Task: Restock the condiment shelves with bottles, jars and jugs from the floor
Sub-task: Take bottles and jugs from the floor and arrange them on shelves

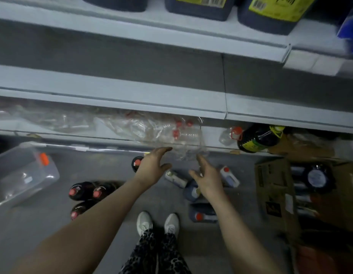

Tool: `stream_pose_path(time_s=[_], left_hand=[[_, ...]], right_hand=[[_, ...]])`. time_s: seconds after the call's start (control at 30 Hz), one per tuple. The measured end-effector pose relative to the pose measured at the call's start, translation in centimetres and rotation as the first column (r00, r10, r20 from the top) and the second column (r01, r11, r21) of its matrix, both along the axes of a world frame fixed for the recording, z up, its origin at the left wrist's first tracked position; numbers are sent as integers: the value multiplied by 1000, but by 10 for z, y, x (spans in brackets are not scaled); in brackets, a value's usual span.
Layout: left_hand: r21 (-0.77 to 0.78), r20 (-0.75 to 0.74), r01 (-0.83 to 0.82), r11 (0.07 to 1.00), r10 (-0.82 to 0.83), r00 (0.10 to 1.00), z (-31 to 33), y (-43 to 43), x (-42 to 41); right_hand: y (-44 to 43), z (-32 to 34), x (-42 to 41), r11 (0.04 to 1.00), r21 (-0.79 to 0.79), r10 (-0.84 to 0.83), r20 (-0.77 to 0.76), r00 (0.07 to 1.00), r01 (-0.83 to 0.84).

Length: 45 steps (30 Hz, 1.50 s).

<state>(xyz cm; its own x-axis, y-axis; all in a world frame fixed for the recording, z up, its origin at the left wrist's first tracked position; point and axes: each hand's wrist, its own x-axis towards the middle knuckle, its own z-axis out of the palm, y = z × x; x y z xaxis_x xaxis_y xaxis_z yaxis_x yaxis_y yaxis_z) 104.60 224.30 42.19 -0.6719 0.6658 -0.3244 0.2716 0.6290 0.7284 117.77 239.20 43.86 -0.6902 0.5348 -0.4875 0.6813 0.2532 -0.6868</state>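
Note:
A plastic-wrapped pack of clear bottles with red caps point(177, 131) lies on the bottom shelf point(52, 133), one end jutting over the shelf edge. My left hand point(151, 165) and my right hand point(206, 177) reach toward it with fingers spread, holding nothing, just short of the wrap. Below my hands the floor holds a dark bottle with a red cap point(136, 163), a small clear jug point(175, 177), a white jug with a red cap point(229, 176) and a dark blue jug point(191, 191). Another dark jug point(203, 213) lies near my shoes.
Three dark red-capped bottles point(86, 192) stand on the floor at left. A large clear jug point(23, 175) lies far left. An open cardboard box point(274, 190) holds dark jugs at right. A dark jug with a yellow-green label point(258, 139) rests on the bottom shelf. Dark jugs point(270, 12) fill the top shelf.

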Motion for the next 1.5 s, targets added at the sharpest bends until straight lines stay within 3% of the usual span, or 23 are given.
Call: stream_pose_path(time_s=[0.2,0.5,0.77,0.93,1.07,1.23,1.37,1.5], left_hand=[[-139,121,48,989,-31,992,-107,-19,39],[-266,228,117,957,-56,972,-279,-19,57],[-273,214,123,954,-64,975,-450,-4,54],[-289,211,141,947,-81,974,-533,5,39],[-263,197,119,958,-67,978,-575,19,26],[-171,201,148,974,-113,973,-602,36,17],[-104,255,106,989,-76,964,-610,44,15],[-78,280,100,992,-75,957,-608,46,13]], right_hand=[[-13,-107,44,994,-12,108,156,982,-107],[-7,-274,67,985,-171,30,230,973,10],[7,-431,54,997,-73,10,198,980,5],[12,-509,44,999,43,-17,273,962,5],[10,-548,45,991,118,-85,266,960,55],[4,-573,48,959,212,-219,123,968,190],[2,-583,52,940,215,-271,5,963,263],[1,-591,57,936,154,-318,-18,948,317]])
